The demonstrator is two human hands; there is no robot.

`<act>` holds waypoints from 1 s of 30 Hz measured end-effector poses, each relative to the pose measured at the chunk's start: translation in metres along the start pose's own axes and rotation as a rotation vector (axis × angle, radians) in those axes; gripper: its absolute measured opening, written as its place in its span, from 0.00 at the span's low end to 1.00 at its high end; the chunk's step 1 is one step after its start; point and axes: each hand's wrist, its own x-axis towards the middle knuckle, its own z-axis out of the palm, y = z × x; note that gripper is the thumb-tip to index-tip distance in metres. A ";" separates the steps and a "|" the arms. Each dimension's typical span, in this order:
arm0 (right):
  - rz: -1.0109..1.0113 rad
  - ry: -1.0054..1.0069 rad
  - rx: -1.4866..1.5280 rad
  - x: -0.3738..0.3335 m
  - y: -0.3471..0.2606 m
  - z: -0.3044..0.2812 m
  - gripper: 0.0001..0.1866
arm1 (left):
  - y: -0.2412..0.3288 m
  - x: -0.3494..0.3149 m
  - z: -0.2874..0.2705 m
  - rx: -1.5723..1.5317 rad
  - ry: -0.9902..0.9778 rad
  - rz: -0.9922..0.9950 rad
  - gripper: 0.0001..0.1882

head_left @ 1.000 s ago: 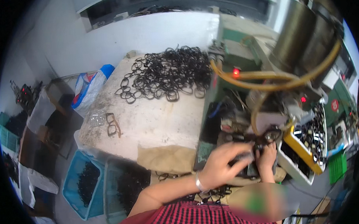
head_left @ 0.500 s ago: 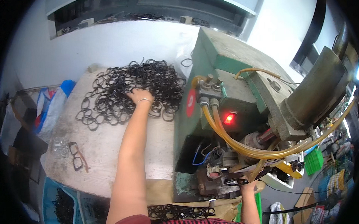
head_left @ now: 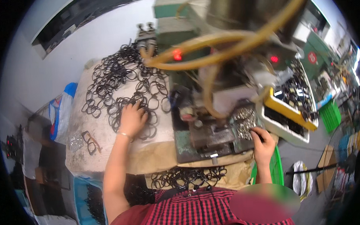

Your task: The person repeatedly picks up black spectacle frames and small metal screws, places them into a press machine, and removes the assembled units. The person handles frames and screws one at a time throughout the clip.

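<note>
My left hand lies with fingers spread on loose black eyeglass frames at the near edge of their heap, touching several. At the right, my right hand has thumb and index finger pinched at the edge of a pile of small shiny metal parts. Whatever is between those fingertips is too small to make out. The pile sits beside the metal fixture of a green press machine. More black eyeglass frames rest just in front of my body.
Yellow hoses loop across the machine. A white box with a yellow bar and dark parts stands right of it. One pair of glasses lies at the table's left. Below are a blue crate and a green basket.
The view has swung right and down. My left hand has come nearer, and frames now lie spread toward me. My right hand has left the black frame at the fixture for the metal parts.
</note>
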 end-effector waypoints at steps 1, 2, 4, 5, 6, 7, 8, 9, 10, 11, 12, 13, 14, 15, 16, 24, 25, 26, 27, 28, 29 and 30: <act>-0.040 -0.079 0.015 0.003 -0.021 0.000 0.07 | 0.002 -0.007 -0.007 -0.008 -0.026 0.014 0.13; -0.085 -0.156 0.023 0.008 -0.039 0.004 0.07 | 0.000 -0.011 -0.010 0.072 0.021 0.045 0.12; -0.160 -0.171 0.112 0.018 -0.053 0.021 0.09 | -0.005 -0.006 -0.020 0.053 0.165 -0.090 0.10; -0.149 -0.157 0.175 0.023 -0.050 0.034 0.11 | -0.009 -0.003 -0.029 0.069 0.324 -0.085 0.09; -0.138 -0.143 0.242 0.024 -0.043 0.044 0.12 | -0.016 0.006 -0.040 0.037 0.348 -0.215 0.08; -0.087 -0.144 0.328 0.021 -0.040 0.050 0.14 | -0.012 0.015 -0.054 0.033 0.446 -0.254 0.08; -0.046 -0.154 0.421 0.020 -0.040 0.057 0.16 | -0.027 0.023 -0.056 0.074 0.523 -0.259 0.10; -0.002 -0.168 0.512 0.020 -0.040 0.061 0.17 | -0.032 0.028 -0.062 0.122 0.504 -0.260 0.10; 0.024 -0.165 0.557 0.019 -0.041 0.062 0.19 | -0.035 0.032 -0.070 0.170 0.485 -0.261 0.11; 0.053 -0.158 0.600 0.017 -0.042 0.063 0.20 | -0.035 0.038 -0.075 0.199 0.542 -0.202 0.12; 0.081 -0.151 0.643 0.016 -0.043 0.064 0.21 | -0.034 0.043 -0.080 0.228 0.598 -0.143 0.12; 0.105 -0.170 0.674 0.017 -0.047 0.064 0.22 | -0.034 0.046 -0.085 0.258 0.655 -0.082 0.13; 0.132 -0.192 0.707 0.018 -0.055 0.063 0.23 | -0.028 0.044 -0.090 0.084 0.675 -0.151 0.14; 0.161 -0.212 0.735 0.018 -0.061 0.062 0.24 | -0.016 0.042 -0.090 -0.097 0.689 -0.219 0.14; 0.184 -0.228 0.767 0.017 -0.067 0.063 0.24 | -0.007 0.037 -0.091 -0.279 0.698 -0.286 0.15; 0.140 -0.278 0.753 0.000 -0.096 0.045 0.25 | 0.181 -0.067 -0.154 -1.206 0.677 -0.206 0.14; 0.068 -0.327 0.658 0.003 -0.093 0.038 0.24 | 0.205 -0.062 -0.153 -1.295 0.636 -0.029 0.16; -0.010 -0.372 0.569 0.007 -0.090 0.030 0.22 | 0.211 -0.059 -0.149 -1.227 0.484 0.017 0.17; -0.049 -0.346 0.456 0.016 -0.064 0.035 0.18 | 0.222 -0.047 -0.145 -1.226 0.442 0.099 0.21; -0.211 -0.246 0.135 0.027 -0.056 0.031 0.14 | 0.234 -0.036 -0.137 -1.342 0.469 0.097 0.18; -0.247 -0.173 -0.155 0.034 -0.031 0.030 0.15 | 0.238 -0.028 -0.134 -1.369 0.352 0.042 0.12; -0.274 -0.098 -0.446 0.038 -0.004 0.032 0.15 | 0.246 -0.021 -0.132 -1.381 0.356 0.015 0.08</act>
